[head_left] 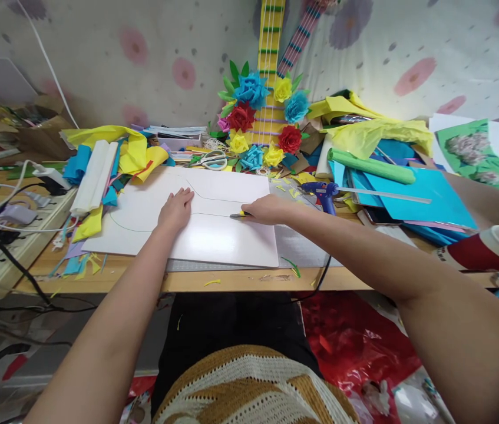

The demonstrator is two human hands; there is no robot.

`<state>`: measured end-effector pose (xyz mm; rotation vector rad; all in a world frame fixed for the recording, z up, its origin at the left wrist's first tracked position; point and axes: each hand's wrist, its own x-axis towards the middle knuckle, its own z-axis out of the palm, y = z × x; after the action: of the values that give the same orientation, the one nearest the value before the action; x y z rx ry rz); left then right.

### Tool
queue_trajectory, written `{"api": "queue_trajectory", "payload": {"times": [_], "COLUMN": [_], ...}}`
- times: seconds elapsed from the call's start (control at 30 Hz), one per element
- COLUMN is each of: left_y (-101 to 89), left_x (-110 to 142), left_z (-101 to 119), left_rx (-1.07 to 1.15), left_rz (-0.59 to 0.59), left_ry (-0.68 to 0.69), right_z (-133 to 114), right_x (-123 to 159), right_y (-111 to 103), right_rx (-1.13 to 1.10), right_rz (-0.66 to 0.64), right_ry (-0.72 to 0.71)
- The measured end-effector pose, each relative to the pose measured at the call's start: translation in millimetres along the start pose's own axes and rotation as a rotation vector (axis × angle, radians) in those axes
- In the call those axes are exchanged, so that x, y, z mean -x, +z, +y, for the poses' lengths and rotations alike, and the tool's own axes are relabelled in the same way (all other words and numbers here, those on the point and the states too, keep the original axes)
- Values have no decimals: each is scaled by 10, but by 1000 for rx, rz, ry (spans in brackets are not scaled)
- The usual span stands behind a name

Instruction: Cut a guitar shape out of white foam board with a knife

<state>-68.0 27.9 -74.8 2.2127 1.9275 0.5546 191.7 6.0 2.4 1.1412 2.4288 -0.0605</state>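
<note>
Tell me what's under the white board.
A gray mat shows past the right and lower edges of the white board, with the wooden tabletop beneath it. Everything else directly underneath is covered by the board, so I can't tell what lies there.

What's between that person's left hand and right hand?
In the head view: thin drawn lines on the white board, plus the utility knife held in the right hand.
</note>
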Motion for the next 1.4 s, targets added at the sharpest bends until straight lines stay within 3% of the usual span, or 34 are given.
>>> {"api": "queue_trajectory", "payload": {"times": [1.4], "left_y": [25], "left_x": [-28], "left_z": [-33], "left_rx": [-12], "left_rz": [1], "left_ry": [5], "right_z": [292], "right_x": [347], "right_y": [191], "right_rx": [45], "right_rz": [-41], "right_ry": [71]}}
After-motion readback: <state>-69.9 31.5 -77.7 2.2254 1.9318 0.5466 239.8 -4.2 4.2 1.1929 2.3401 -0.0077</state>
